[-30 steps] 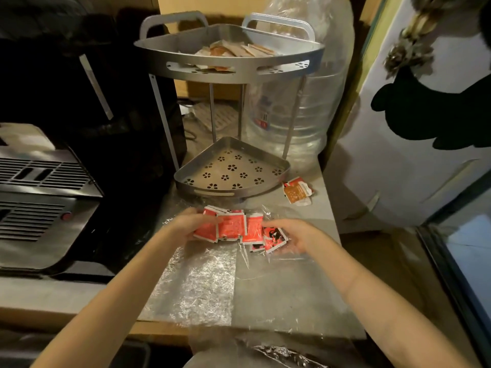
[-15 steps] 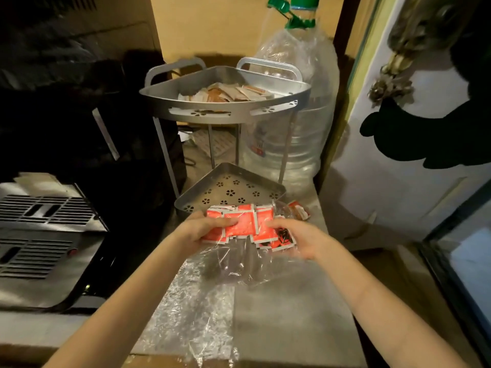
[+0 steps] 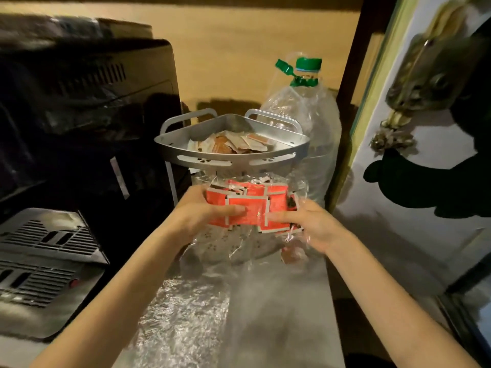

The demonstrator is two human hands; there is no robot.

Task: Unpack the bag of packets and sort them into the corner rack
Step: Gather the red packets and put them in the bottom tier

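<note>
Crinkling between both hands, the clear plastic bag of flat red square packets hangs above the counter's far end, before the corner rack. The left hand and right hand pinch it by thumbs. Tan paper sachets fill the rack's perforated metal top tier; a ribbed water jug stands behind.

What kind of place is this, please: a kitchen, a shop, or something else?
Probably a home kitchen corner. A metal corner rack holds sauce packets, a large water bottle stands behind it, and a dark appliance sits on the left.
</note>
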